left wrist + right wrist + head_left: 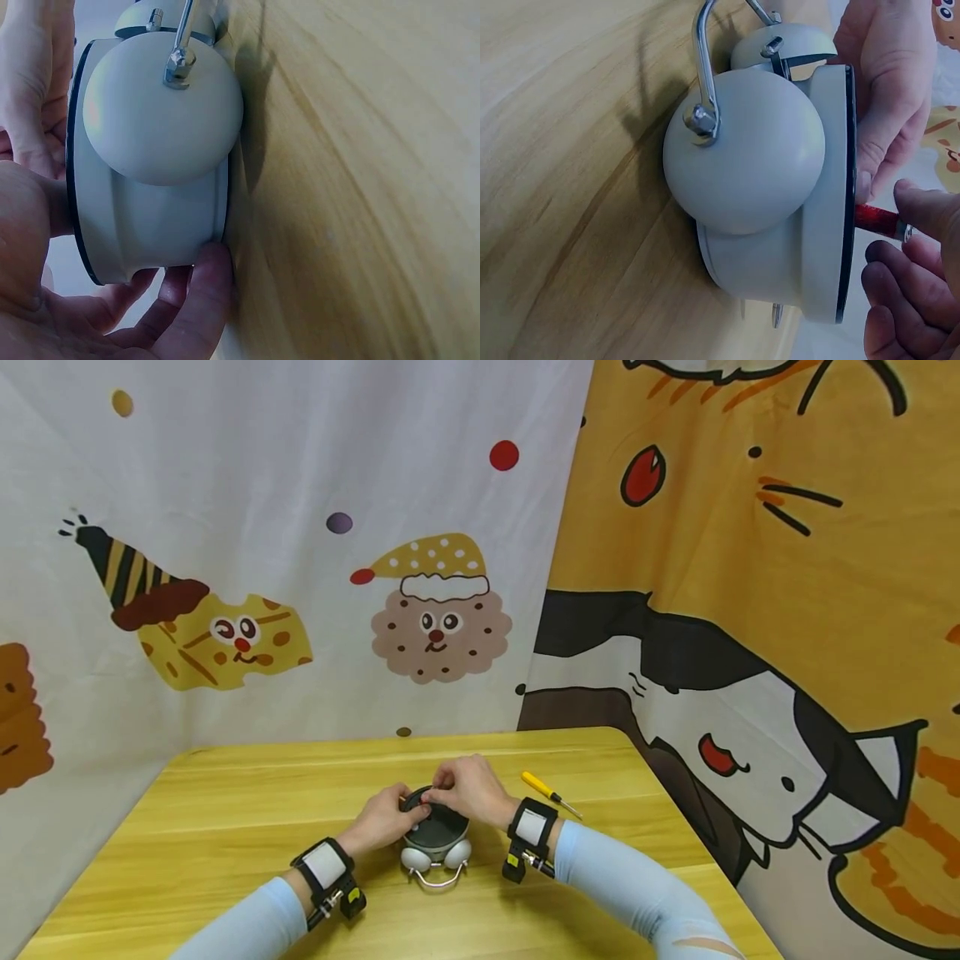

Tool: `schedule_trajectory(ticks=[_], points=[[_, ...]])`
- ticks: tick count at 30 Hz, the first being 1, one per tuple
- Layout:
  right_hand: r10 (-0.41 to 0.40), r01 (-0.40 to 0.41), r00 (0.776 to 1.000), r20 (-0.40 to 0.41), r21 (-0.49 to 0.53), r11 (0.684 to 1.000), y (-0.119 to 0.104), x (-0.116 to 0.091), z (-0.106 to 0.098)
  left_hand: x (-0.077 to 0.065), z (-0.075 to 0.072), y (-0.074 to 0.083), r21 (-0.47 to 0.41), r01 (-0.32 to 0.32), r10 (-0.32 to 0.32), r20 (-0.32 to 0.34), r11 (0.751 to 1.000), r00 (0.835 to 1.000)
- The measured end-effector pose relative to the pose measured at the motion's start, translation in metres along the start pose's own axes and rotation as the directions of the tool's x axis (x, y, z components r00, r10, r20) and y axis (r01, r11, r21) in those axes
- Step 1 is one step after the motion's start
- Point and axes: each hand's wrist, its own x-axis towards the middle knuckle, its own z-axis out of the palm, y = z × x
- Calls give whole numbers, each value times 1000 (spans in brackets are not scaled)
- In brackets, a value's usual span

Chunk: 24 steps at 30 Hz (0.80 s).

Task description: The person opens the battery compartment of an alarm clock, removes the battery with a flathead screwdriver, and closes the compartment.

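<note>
The wooden table [300, 777] bears the alarm clock [437, 831], which lies flat with its dark side up. At the clock's left is the left hand [382, 818], its fingers curled round the side and gripping it. Over the clock is the right hand [472, 789], thumb and finger pinched narrow. To the right of the clock, apart from it, lies a yellow-handled screwdriver [551, 794]. The pinched fingertips hold a red cylinder [877, 220], which stands out from the clock's dark side.

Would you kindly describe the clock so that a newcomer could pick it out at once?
On the wooden table, look between the person's left hand and right hand. There lies a pale, round clock, dark flat side up. Unlike the slim yellow-handled screwdriver nearby, it has two rounded bells and a curved metal handle.
</note>
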Motion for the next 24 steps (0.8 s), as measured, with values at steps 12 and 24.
schedule_trajectory(ticks=[12,24], points=[[-2,2,1000,10,25,1000,-3,3,3,9,5,-21,16,-61,61,16,998,998],[-21,21,1000,11,15,1000,-1,5,6,13,6,-25,34,-92,91,17,995,996]])
